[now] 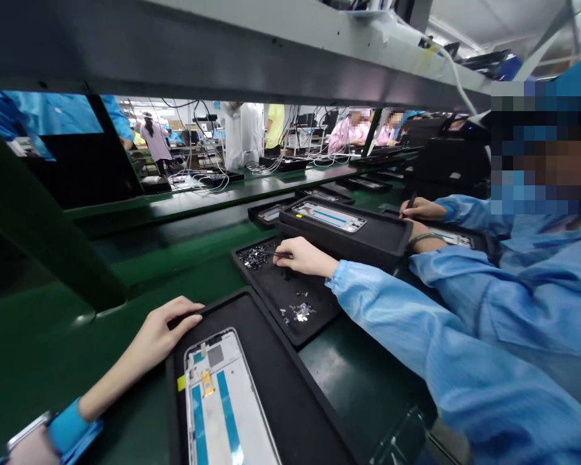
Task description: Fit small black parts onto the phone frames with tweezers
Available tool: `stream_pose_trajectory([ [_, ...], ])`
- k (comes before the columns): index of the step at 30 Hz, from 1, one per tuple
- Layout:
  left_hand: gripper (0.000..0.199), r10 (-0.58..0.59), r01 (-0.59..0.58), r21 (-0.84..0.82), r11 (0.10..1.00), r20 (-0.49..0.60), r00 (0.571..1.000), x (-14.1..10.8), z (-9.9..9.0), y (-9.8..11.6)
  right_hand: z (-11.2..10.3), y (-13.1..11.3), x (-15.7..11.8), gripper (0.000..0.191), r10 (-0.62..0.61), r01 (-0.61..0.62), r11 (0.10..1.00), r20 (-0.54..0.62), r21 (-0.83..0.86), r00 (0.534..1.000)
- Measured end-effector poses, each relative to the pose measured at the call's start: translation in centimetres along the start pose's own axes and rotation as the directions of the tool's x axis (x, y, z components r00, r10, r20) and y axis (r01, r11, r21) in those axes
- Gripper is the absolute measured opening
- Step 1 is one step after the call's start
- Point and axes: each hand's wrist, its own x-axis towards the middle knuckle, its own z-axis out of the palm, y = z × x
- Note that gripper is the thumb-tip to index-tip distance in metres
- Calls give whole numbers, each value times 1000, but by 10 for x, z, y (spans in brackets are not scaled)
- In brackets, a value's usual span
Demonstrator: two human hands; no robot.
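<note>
My left hand [167, 328] is at the far left corner of a black tray [283, 381], thumb and forefinger on either side of its rim. In that tray lies a phone housing [244, 423] with blue strips, an orange flex piece and a yellow tab at its edge. My right hand [307, 257], in a blue sleeve, holds dark tweezers [281, 254] over a second black tray [271, 294]. Small dark parts [255, 257] are heaped at its far left, and a pile of shiny little pieces [303, 312] lies nearer. Whether the tweeze tips grip anything is too small to tell.
Another tray [387, 240] with a phone housing [329, 215] stands just beyond my right hand. At right, a co-worker's hand [422, 208] holds a dark tool. A grey beam [252, 48] crosses overhead; a green post [53, 226] slants at left. More trays line the green bench.
</note>
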Motion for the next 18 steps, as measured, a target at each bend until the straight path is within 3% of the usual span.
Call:
stream_pose_trajectory([
  [6,27,18,-16,-28,999,82,996,2,2,-12,17,-2,37,15,-85,86,995,-16,58,996],
  [11,27,7,-3,-34,999,118,993,2,2,-14,24,-1,37,13,-159,165,983,-76,77,984],
  [15,29,4,-2,-11,1000,183,983,4,0,-14,30,9,32,13,-161,174,979,-117,106,980],
  [18,30,-4,0,21,1000,175,985,4,1,-11,34,12,31,10,-172,188,975,-126,122,977],
])
